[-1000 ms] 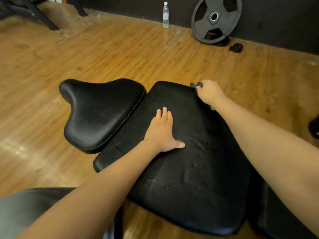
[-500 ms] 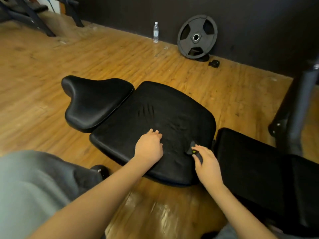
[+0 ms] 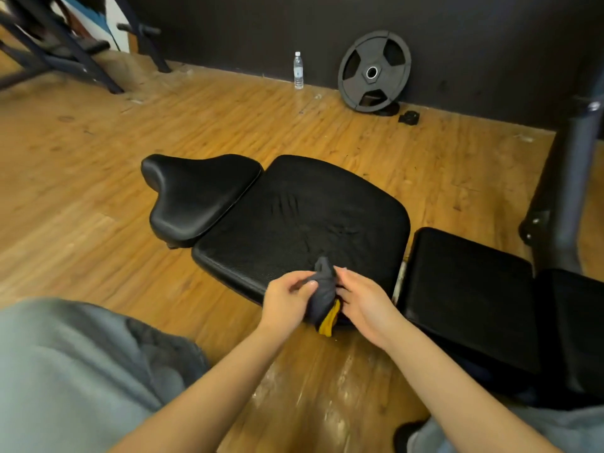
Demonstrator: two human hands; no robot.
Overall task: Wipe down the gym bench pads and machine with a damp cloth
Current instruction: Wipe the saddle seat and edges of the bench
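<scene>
Head view, hands: left hand (image 3: 285, 300) and right hand (image 3: 362, 305) meet over the near edge of the wide bench pad (image 3: 304, 217), with the cloth (image 3: 322, 297) bunched between them.
Left hand grip: thumb and fingers pinch the dark upper part of the cloth from its left side.
Right hand grip: fingers curl against the cloth's right side, holding it; how far they wrap round it cannot be told.
Cloth: dark grey, crumpled into an upright wad, a yellow part (image 3: 330, 320) hanging out at the bottom. It sits above the pad's near edge; whether it touches the pad cannot be told.
Wide bench pad: black, textured, flat, with creases in its middle.
Seat pad (image 3: 196, 196): black, smooth, saddle-shaped, just beside the wide pad's left end, a narrow seam between them.
Right-hand pad (image 3: 467, 289): black, just beside the wide pad's right end, a pale strip of frame showing in the gap.
Machine post (image 3: 572, 178): dark upright at the right edge, behind the right-hand pad.
Floor (image 3: 98, 158): wooden planks, scuffed pale patches near the person.
Back wall: weight plate (image 3: 374, 71) leaning against it, water bottle (image 3: 298, 70) standing upright to the plate's left, well apart from the bench.
Person: grey trouser leg (image 3: 65, 371) at lower left.
</scene>
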